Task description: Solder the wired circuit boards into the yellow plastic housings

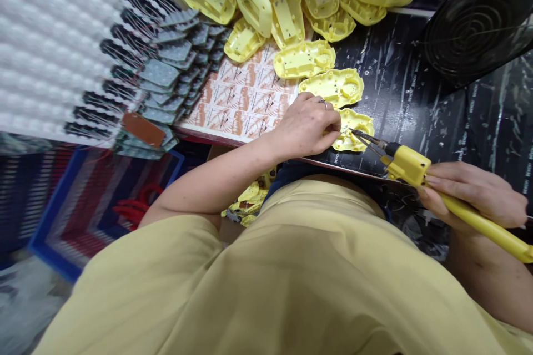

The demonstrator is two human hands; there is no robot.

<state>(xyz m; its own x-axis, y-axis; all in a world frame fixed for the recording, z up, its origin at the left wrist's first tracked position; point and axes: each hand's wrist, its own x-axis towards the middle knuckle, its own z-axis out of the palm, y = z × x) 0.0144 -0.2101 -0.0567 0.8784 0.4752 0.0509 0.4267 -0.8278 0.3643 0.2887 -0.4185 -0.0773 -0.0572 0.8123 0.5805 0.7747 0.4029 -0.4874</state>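
Note:
My right hand point(470, 191) is wrapped round a yellow soldering iron point(410, 165), whose dark tip points left. That tip reaches into the nearest yellow plastic shell point(356, 122), which lies at the table's front edge. My left hand point(308, 125) rests at the shell's left side with its fingers curled together; whatever they pinch is hidden. Behind it, two more yellow shells point(333, 87) lie in a row with their ribbed insides facing up.
A heap of yellow shells point(287, 0) lies at the back. Stacked circuit boards with black wires point(166, 75) sit left, beside white foam point(62, 39). A black fan point(470, 28) stands back right. Below left is a blue-rimmed crate point(54, 216) with red-handled things point(135, 208).

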